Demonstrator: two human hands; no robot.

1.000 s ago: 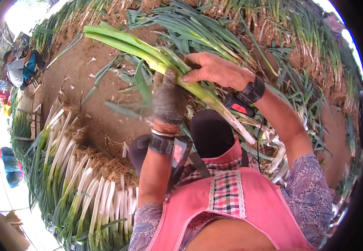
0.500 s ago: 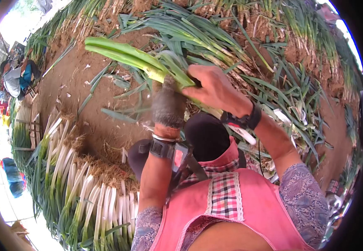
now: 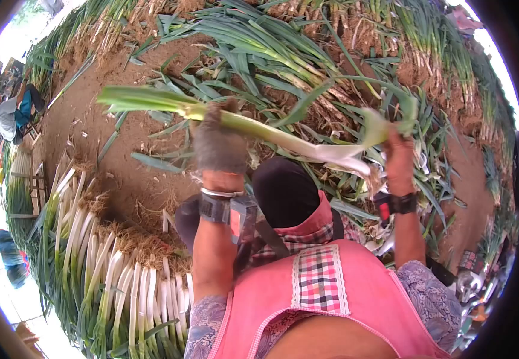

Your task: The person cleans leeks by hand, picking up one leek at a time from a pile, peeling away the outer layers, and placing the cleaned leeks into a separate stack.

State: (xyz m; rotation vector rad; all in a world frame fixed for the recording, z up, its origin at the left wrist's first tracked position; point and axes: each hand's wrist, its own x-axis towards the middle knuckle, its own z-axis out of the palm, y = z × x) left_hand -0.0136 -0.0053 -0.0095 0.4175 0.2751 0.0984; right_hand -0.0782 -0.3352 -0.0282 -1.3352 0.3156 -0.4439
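A leek [image 3: 271, 135] lies across the space above my knees, its green top to the left and its pale root end to the right. My left hand [image 3: 219, 143], in a grey glove blurred by motion, is closed around the leek's upper stalk. My bare right hand [image 3: 399, 157] is off to the right, fingers pinched on a peeled outer leaf [image 3: 376, 128]. That leaf stretches from the leek's white base up to my fingers and curls over in green behind them.
Cleaned leeks [image 3: 119, 281] stand in rows at the lower left, roots toward me. Unpeeled leeks [image 3: 259, 45] lie ahead on bare soil [image 3: 134, 143]. Stripped leaves [image 3: 433, 179] litter the right side. A person [image 3: 11, 116] sits at the far left.
My right hand has moved right and down, drawing the leaf away from the stalk toward the root end. My left hand has shifted slightly left with the leek.
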